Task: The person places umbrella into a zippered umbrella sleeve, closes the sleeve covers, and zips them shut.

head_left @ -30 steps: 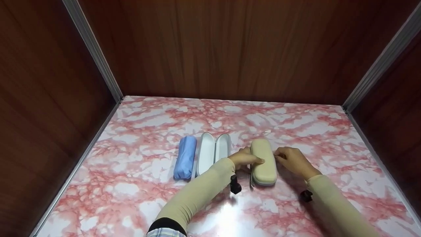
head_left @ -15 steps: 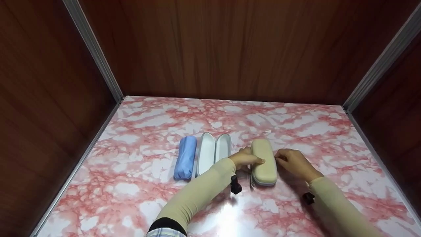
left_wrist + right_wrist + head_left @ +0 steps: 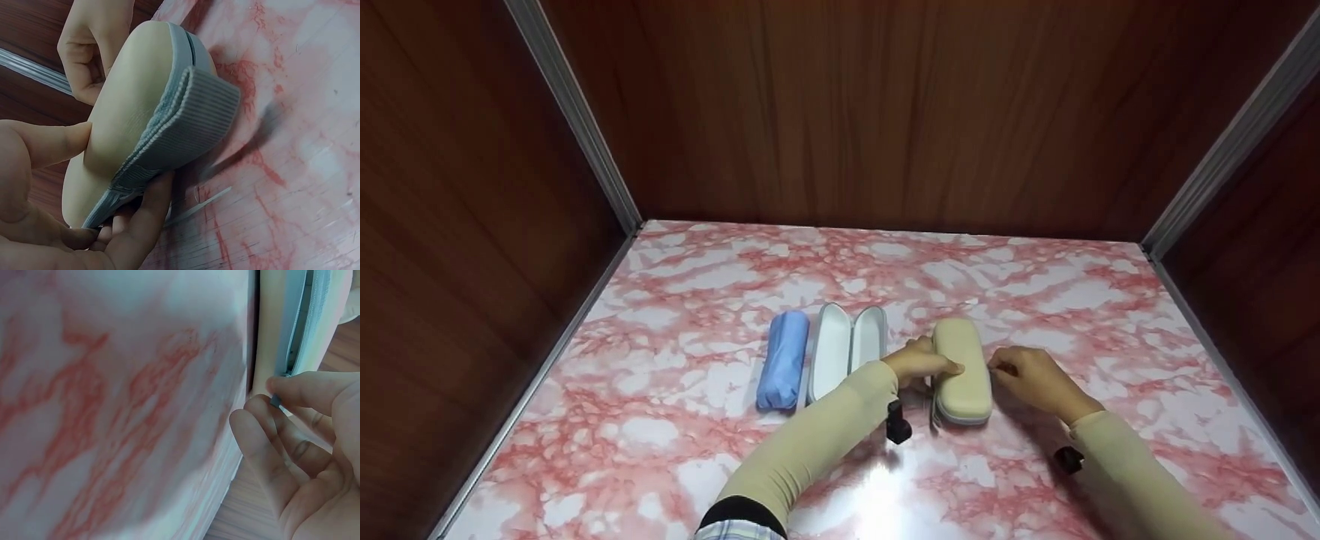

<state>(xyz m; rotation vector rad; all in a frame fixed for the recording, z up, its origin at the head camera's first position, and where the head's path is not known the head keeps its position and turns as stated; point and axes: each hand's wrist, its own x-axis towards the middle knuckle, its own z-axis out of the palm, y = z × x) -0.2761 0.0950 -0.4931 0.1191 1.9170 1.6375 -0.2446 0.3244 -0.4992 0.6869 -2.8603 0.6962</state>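
Observation:
A cream hard zip case (image 3: 964,386) lies on the table, its long side running away from me. My left hand (image 3: 916,361) grips its left side, thumb on the lid and fingers underneath a grey ribbed strap (image 3: 197,115), as the left wrist view shows. At the case's right side, my right hand (image 3: 1039,381) pinches the small grey zip pull (image 3: 275,400) between thumb and fingers. Beyond the pull, the grey zip (image 3: 301,323) is parted along a narrow slit. What the case holds cannot be seen.
Left of my left hand lies an opened case with a white lining (image 3: 832,349), partly covered by my forearm. A blue wrapped bundle (image 3: 784,361) lies beside it. Dark wood panels (image 3: 840,112) enclose the red-and-white marbled table (image 3: 675,450) at the back and sides.
My right hand has slid a little toward me and to the right along the case's side, pinching the zip pull. The left hand and case have stayed nearly still.

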